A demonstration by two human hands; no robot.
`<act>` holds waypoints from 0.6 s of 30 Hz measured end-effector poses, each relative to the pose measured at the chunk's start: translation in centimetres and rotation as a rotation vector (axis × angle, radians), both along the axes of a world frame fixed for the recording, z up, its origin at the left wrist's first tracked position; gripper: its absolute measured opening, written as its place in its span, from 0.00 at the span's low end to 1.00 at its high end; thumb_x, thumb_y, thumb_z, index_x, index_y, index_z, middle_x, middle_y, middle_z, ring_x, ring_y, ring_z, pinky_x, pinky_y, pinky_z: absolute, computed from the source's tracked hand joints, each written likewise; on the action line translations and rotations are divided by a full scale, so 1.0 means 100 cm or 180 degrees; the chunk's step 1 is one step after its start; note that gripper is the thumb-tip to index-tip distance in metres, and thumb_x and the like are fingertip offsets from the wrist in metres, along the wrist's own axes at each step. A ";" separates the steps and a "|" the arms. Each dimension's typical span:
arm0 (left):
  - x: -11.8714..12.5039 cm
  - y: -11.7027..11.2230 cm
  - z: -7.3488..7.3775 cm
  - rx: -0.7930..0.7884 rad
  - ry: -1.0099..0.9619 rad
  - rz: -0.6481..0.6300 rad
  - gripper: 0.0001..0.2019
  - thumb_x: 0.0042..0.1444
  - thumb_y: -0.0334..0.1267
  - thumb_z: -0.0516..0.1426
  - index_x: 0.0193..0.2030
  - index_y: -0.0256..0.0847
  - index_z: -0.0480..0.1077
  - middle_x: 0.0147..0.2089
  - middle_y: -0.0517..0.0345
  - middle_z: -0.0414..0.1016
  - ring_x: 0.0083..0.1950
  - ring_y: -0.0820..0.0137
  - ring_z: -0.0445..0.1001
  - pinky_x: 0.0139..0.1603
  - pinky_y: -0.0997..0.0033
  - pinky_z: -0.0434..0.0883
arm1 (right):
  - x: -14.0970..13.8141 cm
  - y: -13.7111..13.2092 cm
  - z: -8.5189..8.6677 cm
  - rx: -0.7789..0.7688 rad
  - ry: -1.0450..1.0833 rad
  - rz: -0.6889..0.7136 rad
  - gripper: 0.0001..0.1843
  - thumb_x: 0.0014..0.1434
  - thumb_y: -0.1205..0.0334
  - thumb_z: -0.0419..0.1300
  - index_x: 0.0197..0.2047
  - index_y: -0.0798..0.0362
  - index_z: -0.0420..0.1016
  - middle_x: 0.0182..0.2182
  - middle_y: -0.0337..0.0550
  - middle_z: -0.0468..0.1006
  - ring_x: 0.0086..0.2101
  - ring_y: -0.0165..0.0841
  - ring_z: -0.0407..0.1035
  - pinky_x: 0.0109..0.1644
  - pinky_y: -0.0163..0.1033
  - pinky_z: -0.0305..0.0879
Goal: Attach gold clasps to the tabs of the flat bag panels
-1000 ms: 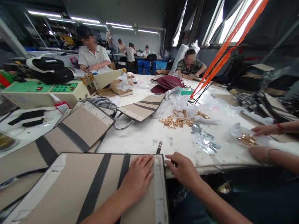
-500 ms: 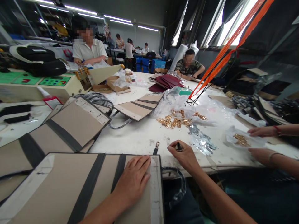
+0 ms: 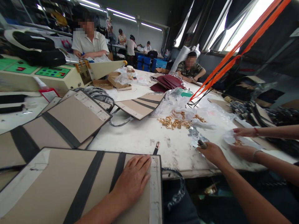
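My left hand [image 3: 133,179] lies flat, fingers together, on a tan panel with black straps [image 3: 70,183] at the near edge of the white table [image 3: 140,137]. My right hand [image 3: 211,152] is stretched out to the right over the table, fingers curled round a small dark piece [image 3: 202,144]. It hovers beside crumpled silvery foil [image 3: 196,133]. A small black tab with a metal tip [image 3: 156,147] lies just beyond the panel's far edge.
A co-worker's two hands [image 3: 243,141] handle a clear bag of gold fittings at the right. More gold fittings [image 3: 175,122] are heaped mid-table. Stacked tan panels [image 3: 70,118] fill the left, with a cream machine [image 3: 46,77] behind. Two seated people work at the far side.
My right hand lifted from the panel's edge with a small dark piece and swung right toward the foil. The left hand stayed put.
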State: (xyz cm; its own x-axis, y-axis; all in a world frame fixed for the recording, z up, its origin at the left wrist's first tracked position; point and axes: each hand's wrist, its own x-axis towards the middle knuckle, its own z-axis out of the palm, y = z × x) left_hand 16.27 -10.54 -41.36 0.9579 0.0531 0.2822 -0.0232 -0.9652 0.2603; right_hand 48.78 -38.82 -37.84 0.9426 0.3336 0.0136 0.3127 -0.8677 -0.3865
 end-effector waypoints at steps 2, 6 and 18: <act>0.000 0.000 -0.001 -0.0030 0.0010 0.0020 0.26 0.70 0.37 0.57 0.73 0.43 0.63 0.73 0.54 0.68 0.71 0.56 0.65 0.73 0.49 0.63 | 0.008 -0.012 -0.009 -0.0141 0.0091 0.0027 0.16 0.53 0.46 0.63 0.31 0.50 0.82 0.32 0.51 0.85 0.38 0.48 0.78 0.41 0.44 0.64; -0.001 0.000 0.000 -0.0101 0.0087 0.0032 0.27 0.69 0.36 0.57 0.74 0.44 0.62 0.74 0.54 0.67 0.71 0.56 0.65 0.74 0.48 0.62 | 0.014 -0.020 -0.021 -0.0158 0.0210 0.0035 0.18 0.57 0.45 0.61 0.34 0.50 0.83 0.34 0.49 0.87 0.39 0.46 0.79 0.40 0.42 0.65; 0.000 -0.001 0.004 -0.0278 0.0138 0.0054 0.27 0.68 0.36 0.58 0.73 0.45 0.64 0.73 0.55 0.68 0.71 0.55 0.65 0.74 0.47 0.62 | 0.012 -0.017 0.005 0.0152 0.0177 0.0174 0.12 0.51 0.51 0.63 0.22 0.49 0.77 0.20 0.44 0.78 0.28 0.40 0.73 0.35 0.41 0.61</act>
